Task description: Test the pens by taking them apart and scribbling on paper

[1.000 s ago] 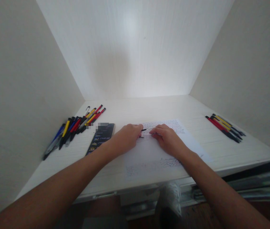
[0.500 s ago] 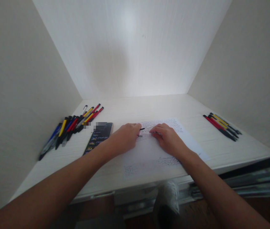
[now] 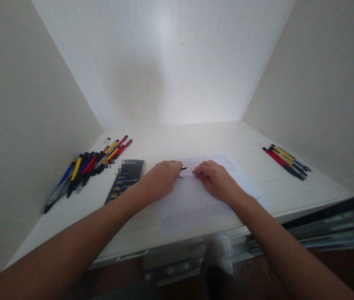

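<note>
Shows a loose heap of pens (image 3: 92, 163), blue, yellow, red and black, along the left panel (image 3: 23, 104), and a smaller bundle of red and yellow pens with dark ends (image 3: 285, 162) near the right panel (image 3: 330, 91), both on the white desktop (image 3: 152, 141) and well apart from the hands. Has a phone (image 3: 127, 178) lying between the left heap and the sheet of paper (image 3: 183, 204), dark-screened with a few small pictures, its lower end partly behind the left forearm (image 3: 80, 237). Shows handwriting near the far and near edges of the sheet, covered in part by the hands and the right forearm (image 3: 280, 237). Holds a thin dark-tipped piece (image 3: 183, 168) in the nearly closed left hand (image 3: 164, 177), over the written far part of the sheet, tip toward the right hand (image 3: 217, 181), rest hidden by the fingers; shows a second dark tip (image 3: 180, 177) just nearer. Curls the right fingers low over the paper, near the first tip; cannot tell how far closed, or around what. Compared with one second ago, shows hands, paper, phone and pens all slid slightly leftward in view, with nearly unchanged hand poses and the same small gap between dark tip and right fingers.
</note>
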The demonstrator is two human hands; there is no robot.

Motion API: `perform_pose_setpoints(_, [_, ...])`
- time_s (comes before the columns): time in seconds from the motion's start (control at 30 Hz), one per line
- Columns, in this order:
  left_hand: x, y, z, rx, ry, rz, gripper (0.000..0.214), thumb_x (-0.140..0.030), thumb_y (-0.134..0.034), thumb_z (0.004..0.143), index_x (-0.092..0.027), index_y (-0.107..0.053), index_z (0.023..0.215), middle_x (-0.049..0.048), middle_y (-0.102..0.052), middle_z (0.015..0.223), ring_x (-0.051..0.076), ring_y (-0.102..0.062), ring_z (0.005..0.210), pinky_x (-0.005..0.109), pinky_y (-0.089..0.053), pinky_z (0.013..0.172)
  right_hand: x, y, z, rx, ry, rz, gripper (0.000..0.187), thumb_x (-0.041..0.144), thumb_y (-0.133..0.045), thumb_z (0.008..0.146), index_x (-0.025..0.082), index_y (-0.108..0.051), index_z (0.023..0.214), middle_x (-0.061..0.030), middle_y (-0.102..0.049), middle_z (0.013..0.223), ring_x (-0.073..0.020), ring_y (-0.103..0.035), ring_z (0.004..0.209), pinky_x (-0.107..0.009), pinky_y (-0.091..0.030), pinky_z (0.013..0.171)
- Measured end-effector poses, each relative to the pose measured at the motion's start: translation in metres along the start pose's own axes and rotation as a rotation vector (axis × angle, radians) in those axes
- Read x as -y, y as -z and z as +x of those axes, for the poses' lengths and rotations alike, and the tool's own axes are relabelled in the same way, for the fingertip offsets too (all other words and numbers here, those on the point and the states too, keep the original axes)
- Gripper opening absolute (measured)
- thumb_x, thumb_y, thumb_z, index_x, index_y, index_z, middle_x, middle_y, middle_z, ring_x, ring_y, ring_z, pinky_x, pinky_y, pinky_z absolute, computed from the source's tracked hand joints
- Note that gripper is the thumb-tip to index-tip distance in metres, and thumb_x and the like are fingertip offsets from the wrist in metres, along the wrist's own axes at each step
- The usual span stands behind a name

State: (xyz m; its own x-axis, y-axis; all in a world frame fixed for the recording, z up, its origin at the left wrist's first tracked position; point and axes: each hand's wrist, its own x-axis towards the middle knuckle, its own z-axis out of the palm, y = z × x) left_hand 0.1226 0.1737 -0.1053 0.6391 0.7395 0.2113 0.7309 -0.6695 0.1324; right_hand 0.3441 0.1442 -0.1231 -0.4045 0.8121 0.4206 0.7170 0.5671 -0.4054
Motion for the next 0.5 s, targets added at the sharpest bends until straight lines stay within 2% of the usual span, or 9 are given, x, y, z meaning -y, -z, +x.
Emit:
perform_pose_setpoints(0.27, [-0.0040, 0.0031, -0.0024, -0.016, -0.008, -0.002, 0.014, -0.018, -0.044, 0.094, -0.017, -0.056, 0.086, 0.0072, -0.064, 0.082, 0.017, -0.056, 0.073, 0.031, -0.034, 0.065, 0.0013, 0.0026, -0.0005, 0.011, 0.016, -0.001, 0.025, 0.002, -0.057, 0.087, 0.018, -0.074, 0.097, -0.0068, -0.072, 0.096, -0.0214, -0.062, 0.094, -0.037, -0.050, 0.089])
perform_pose_setpoints(0.5, [0.0019, -0.0007, 0.0013, 0.011, -0.011, -0.021, 0.018, -0.019, -0.044, 0.094, -0.018, -0.057, 0.082, 0.0056, -0.065, 0.079, 0.017, -0.055, 0.070, 0.031, -0.033, 0.063, 0.0015, 0.0013, -0.0006, 0.010, 0.010, 0.002, 0.025, 0.002, -0.058, 0.087, 0.018, -0.074, 0.096, -0.0066, -0.072, 0.097, -0.0204, -0.062, 0.094, -0.035, -0.050, 0.088])
